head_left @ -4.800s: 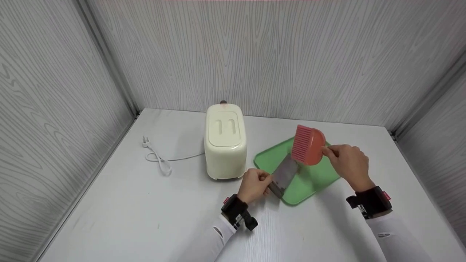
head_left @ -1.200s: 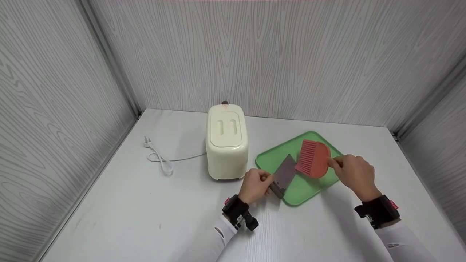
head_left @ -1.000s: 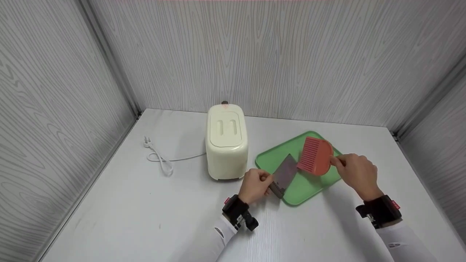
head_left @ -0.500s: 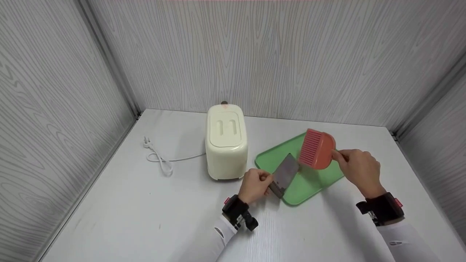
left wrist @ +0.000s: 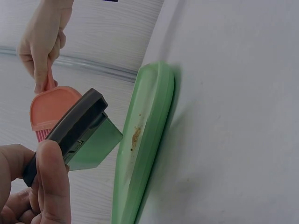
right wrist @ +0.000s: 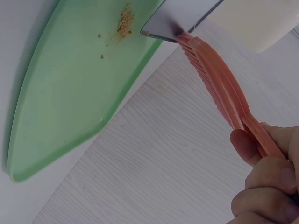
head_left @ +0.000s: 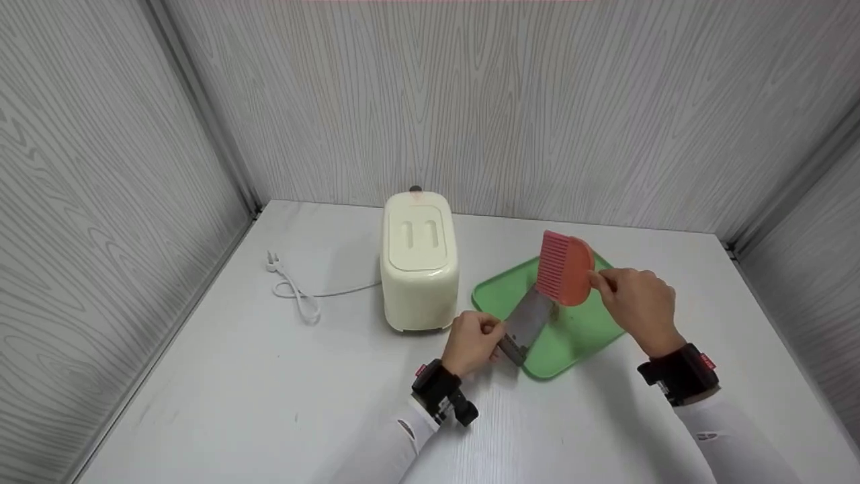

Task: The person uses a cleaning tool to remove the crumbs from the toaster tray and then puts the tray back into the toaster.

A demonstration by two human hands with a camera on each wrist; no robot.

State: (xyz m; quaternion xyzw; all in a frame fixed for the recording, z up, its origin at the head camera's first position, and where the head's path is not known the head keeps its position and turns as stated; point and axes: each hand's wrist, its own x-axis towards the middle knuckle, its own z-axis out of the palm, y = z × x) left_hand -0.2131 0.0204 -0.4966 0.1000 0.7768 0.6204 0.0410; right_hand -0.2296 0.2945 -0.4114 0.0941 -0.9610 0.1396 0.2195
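My left hand (head_left: 472,343) pinches the dark handle of a bench scraper (head_left: 529,318), whose flat metal blade slants up over the green tray (head_left: 545,368). By its short handle, my right hand (head_left: 641,306) grips an orange-red brush (head_left: 576,272) with pink bristles. In the right wrist view the bristles (right wrist: 205,74) meet the far edge of the blade (right wrist: 180,16). Tan crumbs (right wrist: 125,23) lie in a small heap on the tray, just off the scraper's corner. From the head, the brush hides part of the blade's upper end.
A cream toaster (head_left: 420,269) with its lid on stands left of the tray. Its white cord and plug (head_left: 292,289) lie farther left on the white table (head_left: 269,403). Grey wood-grain panels (head_left: 430,101) close off the back and both sides.
The brush dipped low beside the scraper about a second ago, then rose to the right. Now my right hand has carried it left, onto the blade's far end. The left hand and scraper stay put.
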